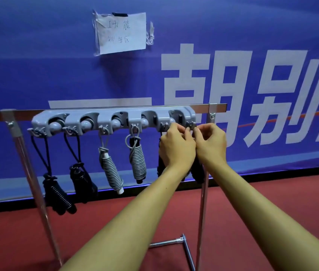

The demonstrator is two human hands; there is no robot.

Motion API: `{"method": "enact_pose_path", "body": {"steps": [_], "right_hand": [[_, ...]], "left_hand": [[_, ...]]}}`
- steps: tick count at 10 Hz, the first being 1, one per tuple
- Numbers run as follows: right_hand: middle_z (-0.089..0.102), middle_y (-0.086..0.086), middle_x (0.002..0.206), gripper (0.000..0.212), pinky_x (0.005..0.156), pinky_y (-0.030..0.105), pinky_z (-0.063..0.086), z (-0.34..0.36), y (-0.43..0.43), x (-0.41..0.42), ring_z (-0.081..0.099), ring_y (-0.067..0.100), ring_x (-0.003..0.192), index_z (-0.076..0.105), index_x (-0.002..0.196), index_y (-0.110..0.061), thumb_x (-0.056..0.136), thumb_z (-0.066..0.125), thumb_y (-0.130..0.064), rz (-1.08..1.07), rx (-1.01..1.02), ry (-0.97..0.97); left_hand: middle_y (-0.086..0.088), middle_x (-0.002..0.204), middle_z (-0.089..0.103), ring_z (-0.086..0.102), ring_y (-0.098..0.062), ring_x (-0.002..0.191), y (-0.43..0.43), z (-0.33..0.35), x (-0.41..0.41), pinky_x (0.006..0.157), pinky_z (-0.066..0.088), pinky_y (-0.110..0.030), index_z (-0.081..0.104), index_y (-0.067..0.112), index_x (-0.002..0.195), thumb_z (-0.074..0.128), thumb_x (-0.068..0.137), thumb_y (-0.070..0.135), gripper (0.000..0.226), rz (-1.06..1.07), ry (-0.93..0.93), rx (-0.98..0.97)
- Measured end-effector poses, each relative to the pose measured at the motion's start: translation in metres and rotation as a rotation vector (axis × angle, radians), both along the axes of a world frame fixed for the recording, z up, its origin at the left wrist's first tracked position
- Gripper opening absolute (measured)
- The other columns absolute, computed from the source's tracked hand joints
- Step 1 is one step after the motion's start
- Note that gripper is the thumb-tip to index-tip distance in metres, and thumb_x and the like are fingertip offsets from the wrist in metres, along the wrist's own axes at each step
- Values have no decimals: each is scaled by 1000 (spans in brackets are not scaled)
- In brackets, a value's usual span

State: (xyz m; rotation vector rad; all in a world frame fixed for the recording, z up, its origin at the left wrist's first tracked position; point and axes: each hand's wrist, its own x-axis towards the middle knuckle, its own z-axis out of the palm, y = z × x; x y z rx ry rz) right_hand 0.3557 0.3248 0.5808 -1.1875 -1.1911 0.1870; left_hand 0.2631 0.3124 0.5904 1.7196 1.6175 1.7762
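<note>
A grey plastic holder (pixel 113 119) with several hooks is fixed to a metal rail (pixel 103 110) on a stand. Bundled jump ropes hang from the hooks: two black ones (pixel 60 196) at the left, two grey ones (pixel 111 171) in the middle. At the rightmost hook (pixel 191 125), my left hand (pixel 176 147) and my right hand (pixel 210 143) meet, fingers curled and pinching the loop of a black jump rope (pixel 197 173) that hangs behind my wrists. Another black rope hangs partly hidden behind my left hand.
The stand's chrome legs (pixel 203 212) and floor bar (pixel 166 243) rest on red carpet. A blue banner with large white characters fills the wall behind, with a taped paper note (pixel 120 33) above the holder.
</note>
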Motion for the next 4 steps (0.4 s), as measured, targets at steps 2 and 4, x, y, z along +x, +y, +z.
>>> {"method": "enact_pose_path", "body": {"steps": [2, 4], "right_hand": [[69, -3, 85, 12, 75, 33, 59, -9, -2, -5, 69, 13, 81, 63, 96, -15, 98, 67, -26, 98, -82, 44], [70, 4, 74, 41, 75, 42, 56, -18, -22, -6, 69, 26, 78, 65, 81, -13, 95, 59, -51, -46, -271, 15]], "left_hand": [[15, 76, 67, 62, -1, 71, -1, -4, -22, 60, 43, -19, 67, 23, 93, 67, 96, 33, 11, -196, 58, -104], [11, 100, 72, 67, -18, 77, -32, -25, -55, 79, 57, -40, 60, 31, 117, 63, 89, 35, 28, -323, 325, -218]]}}
